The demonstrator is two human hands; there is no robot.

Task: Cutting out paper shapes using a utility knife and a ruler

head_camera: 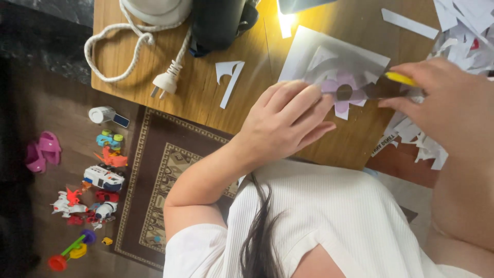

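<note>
Wood table (206,92) stands above a patterned rug (154,170). Left hand (288,121) presses a paper flower (346,92) just beyond its close-set fingers; right hand (442,98) pinches yellow-handled scissors (393,85), lying crosswise, blades toward the flower.

table (247,98) is wood, warm brown with visible grain and a slight satin sheen where the lamp hits it. the flower cutout (343,93) is thin matt paper, pale lilac, same as the white paper sheet (309,54) under it and the scraps (463,25), all flat and smooth. the knife handle (400,78) looks like glossy yellow plastic. power cord (110,44) is smooth white plastic, rug (154,170) is woven cloth, and the white top (319,211) is ribbed knit
</note>
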